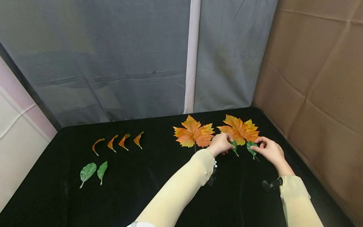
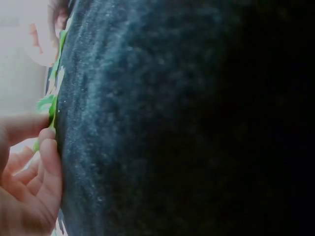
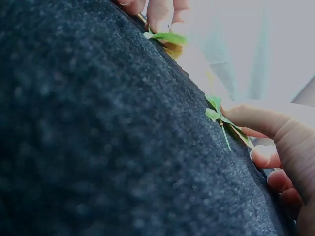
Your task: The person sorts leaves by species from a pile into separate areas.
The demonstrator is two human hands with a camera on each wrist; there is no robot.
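Note:
My left hand (image 1: 221,143) pinches a small green leaf (image 1: 234,147) between thumb and forefinger, low over the black cloth. A second green leaf (image 1: 251,149) sits a little to the right, its edge between the thumb and fingers of my right hand (image 1: 269,152). Both leaves lie at the lower edge of an orange maple leaf (image 1: 239,128), one on each side of its stem. Left of it, another orange maple leaf (image 1: 193,130) lies flat, its stem pointing toward me. In the right wrist view, the thumb (image 3: 256,118) presses against the green leaf (image 3: 214,114).
Several small curled orange leaves (image 1: 124,142) lie in a row on the left part of the black-covered table (image 1: 170,176). Nearer me are two more green leaves, one broad (image 1: 88,171) and one narrow (image 1: 102,170). Grey curtain (image 1: 127,63) hangs behind, brown cloth (image 1: 317,78) at right.

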